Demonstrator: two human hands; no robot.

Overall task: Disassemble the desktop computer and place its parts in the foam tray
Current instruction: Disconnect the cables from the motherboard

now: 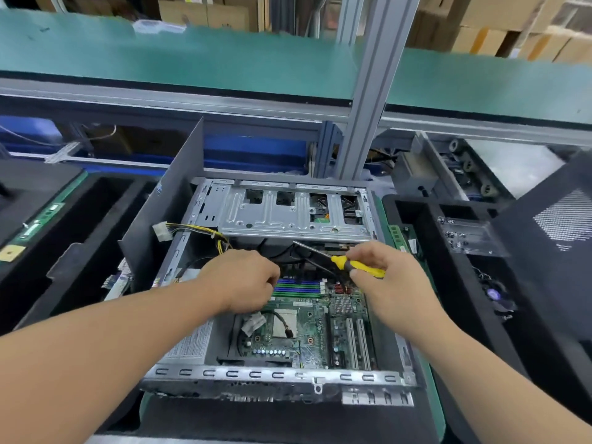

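Head view — both hands inside computer case (pixel 275 374); right hand (pixel 389 277) grips screwdriver (pixel 355 264).

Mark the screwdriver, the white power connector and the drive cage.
screwdriver (pixel 358 267), head view, on its yellow handle near the right hand.
white power connector (pixel 160 231), head view, on the plug's body at the case's left edge.
drive cage (pixel 272 216), head view, on its bare metal top plate.

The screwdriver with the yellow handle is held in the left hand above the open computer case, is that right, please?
Not quite: the head view shows the right hand holding the screwdriver above the open computer case; the left hand reaches inside near the motherboard.
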